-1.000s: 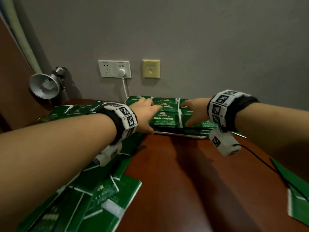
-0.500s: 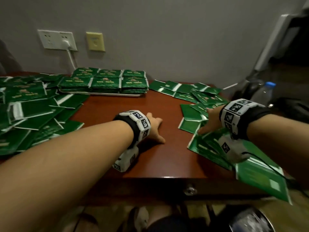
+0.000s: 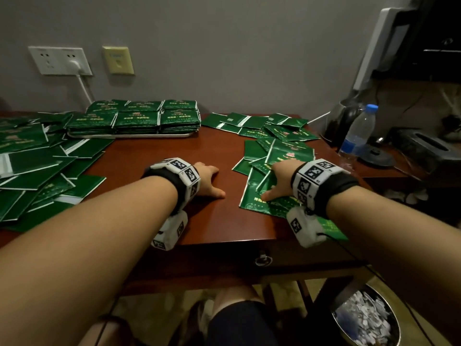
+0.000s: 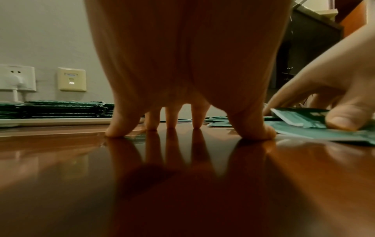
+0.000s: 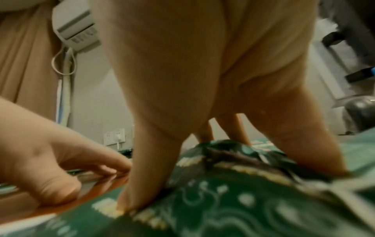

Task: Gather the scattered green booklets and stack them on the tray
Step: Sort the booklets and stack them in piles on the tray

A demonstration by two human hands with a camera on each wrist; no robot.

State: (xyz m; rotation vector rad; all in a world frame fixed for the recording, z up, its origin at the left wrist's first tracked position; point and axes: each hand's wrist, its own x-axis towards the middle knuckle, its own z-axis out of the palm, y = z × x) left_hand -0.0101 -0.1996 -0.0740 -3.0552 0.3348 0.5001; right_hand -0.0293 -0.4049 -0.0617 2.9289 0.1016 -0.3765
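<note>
Our table (image 3: 219,151) carries everything: a big loose spread of booklets (image 3: 37,158) at far left, a second scatter (image 3: 279,136) at right, and between them, at the back by the wall, the tray (image 3: 129,135) bearing neat stacks (image 3: 137,118) in rows. We judge the step in hand to be gathering from the right scatter, with many booklets on both sides not yet stacked. Our right hand (image 3: 279,178) reaches into the near end of that scatter, fingers (image 5: 142,184) spread wide and pressed down on the top booklet (image 3: 269,196), which buckles slightly under them; nothing is gripped yet. Our left hand (image 3: 208,181) rests on bare wood just beside that pile, fingers (image 4: 117,128) splayed, tips on the surface, holding nothing. Both forearms stretch forward, low over the table. Next we likely need to draw several booklets together, square them, then carry them to the tray without knocking the bottle (image 3: 359,131) near the right edge.
</note>
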